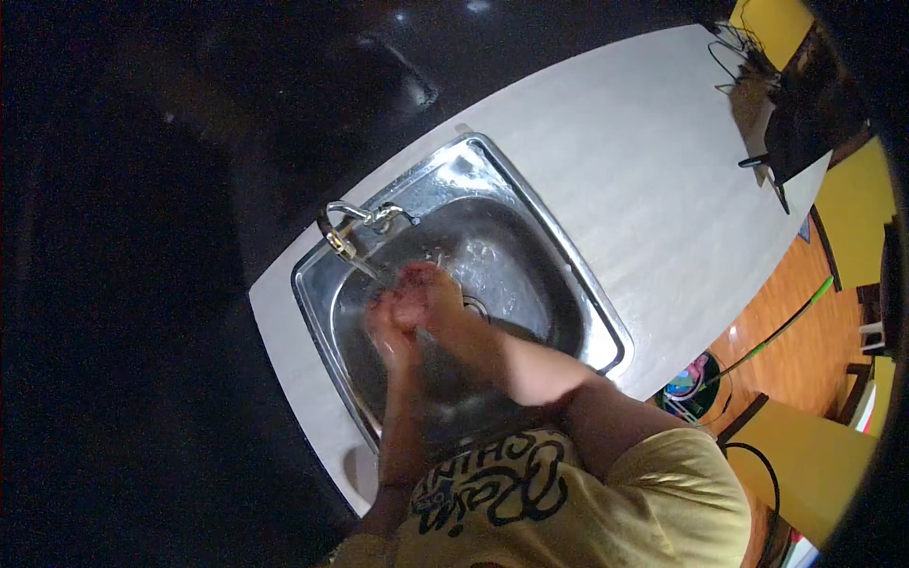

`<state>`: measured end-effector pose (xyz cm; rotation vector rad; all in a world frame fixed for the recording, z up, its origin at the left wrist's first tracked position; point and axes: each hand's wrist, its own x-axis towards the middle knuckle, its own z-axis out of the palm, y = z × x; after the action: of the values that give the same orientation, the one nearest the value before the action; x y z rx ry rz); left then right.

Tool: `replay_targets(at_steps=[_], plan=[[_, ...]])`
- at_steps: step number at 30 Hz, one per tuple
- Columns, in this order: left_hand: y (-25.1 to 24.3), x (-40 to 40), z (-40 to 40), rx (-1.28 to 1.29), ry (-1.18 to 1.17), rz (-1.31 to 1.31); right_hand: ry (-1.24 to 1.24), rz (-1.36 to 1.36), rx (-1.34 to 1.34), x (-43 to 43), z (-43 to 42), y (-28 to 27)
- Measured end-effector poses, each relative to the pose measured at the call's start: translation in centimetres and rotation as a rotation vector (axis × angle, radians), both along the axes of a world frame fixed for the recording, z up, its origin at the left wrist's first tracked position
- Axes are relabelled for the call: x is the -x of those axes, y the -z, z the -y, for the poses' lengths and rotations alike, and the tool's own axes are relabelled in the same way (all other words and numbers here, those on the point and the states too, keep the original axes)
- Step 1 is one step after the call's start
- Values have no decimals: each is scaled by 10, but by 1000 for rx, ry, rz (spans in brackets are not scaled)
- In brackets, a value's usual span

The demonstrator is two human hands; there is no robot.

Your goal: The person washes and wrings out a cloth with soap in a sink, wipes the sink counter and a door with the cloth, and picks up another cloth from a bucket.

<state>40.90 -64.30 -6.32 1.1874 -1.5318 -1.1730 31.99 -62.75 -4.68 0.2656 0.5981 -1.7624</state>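
My left hand and my right hand are pressed together over the basin of a stainless steel sink. A curved metal faucet reaches over the basin, and a thin stream of water runs from its spout onto my hands. Both hands look wet. Their fingers overlap and blur together, so how they are bent is hard to make out. No object shows between them. Part of the round drain is visible just right of my right wrist.
The sink is set in a pale countertop. Dark items and cables lie at its far right end. Below on the wooden floor stand a dark bin with colourful contents and a green-tipped stick.
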Motion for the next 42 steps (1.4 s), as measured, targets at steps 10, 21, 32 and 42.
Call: replay_targets(at_steps=[10,21,32,42], plan=[[-66,-10,-7,-706,503,-170,-98,-1640,330,-81,-32,39],[67,-18,-18,-481,1104,1000,-980,-1922,921,-66,-85,87],[-24,-71,16,67,-48,421,-520,-2451,820,40,-75,69],[-86,-103,-56,-514,-233,-281,-1508,-2719,-37,29,-26,124]])
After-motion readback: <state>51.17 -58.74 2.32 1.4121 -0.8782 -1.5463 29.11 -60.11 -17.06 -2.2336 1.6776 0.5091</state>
